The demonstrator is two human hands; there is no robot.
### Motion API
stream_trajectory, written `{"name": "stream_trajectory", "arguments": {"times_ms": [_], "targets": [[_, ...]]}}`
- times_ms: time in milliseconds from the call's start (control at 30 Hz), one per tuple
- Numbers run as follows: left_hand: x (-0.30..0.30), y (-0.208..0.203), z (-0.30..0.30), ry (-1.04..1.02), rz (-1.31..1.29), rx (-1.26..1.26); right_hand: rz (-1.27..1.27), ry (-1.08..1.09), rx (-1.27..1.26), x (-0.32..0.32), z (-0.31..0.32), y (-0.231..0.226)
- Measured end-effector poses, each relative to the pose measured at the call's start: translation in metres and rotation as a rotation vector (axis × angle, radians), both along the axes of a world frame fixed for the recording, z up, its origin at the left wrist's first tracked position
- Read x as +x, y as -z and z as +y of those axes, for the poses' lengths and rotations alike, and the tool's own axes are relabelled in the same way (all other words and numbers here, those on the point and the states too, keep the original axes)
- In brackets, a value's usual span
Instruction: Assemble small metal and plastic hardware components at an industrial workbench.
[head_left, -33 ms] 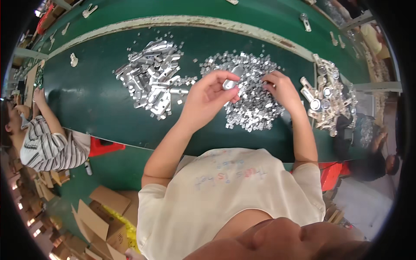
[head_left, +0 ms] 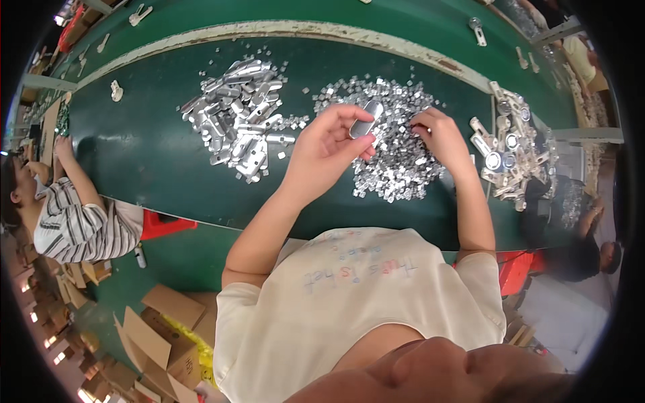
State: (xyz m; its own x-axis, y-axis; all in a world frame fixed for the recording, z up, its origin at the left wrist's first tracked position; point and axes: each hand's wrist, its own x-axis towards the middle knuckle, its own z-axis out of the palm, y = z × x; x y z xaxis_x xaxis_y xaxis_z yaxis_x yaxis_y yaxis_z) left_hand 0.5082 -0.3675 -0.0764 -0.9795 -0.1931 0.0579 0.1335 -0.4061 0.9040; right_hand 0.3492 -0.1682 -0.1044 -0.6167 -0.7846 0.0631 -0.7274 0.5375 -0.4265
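My left hand pinches a shiny, oval-ended metal piece between thumb and fingers, above the near-left part of a heap of small square metal parts. At the right side of that heap is my right hand, its fingers bent and drawn together among the small parts. Whatever its fingertips grip is too small to make out. Further left lies a pile of long, rounded metal pieces, some with holes, that look much like the one in my left hand.
Assembled metal pieces with round discs are piled to my right. Beyond the worktop's pale raised edge runs a green surface with scattered metal pieces. A co-worker in a striped top sits at left, near open cardboard boxes.
The metal piece in my left hand has turned, so more of its broad shiny face shows. My right hand stays at the heap's edge. The whole view has shifted slightly.
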Motion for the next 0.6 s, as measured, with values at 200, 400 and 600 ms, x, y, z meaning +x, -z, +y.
{"name": "stream_trajectory", "arguments": {"times_ms": [200, 400, 600], "targets": [[-0.006, -0.009, 0.005, -0.062, -0.086, -0.041, -0.029, 0.112, -0.141, 0.003, -0.003, -0.003], [0.000, -0.004, 0.007, -0.097, -0.093, -0.019, -0.866, 0.107, -0.564, 0.026, -0.008, -0.043], [-0.001, -0.019, 0.018, -0.189, -0.157, -0.164, -1.121, 0.075, -0.693, 0.049, -0.012, -0.077]]}}
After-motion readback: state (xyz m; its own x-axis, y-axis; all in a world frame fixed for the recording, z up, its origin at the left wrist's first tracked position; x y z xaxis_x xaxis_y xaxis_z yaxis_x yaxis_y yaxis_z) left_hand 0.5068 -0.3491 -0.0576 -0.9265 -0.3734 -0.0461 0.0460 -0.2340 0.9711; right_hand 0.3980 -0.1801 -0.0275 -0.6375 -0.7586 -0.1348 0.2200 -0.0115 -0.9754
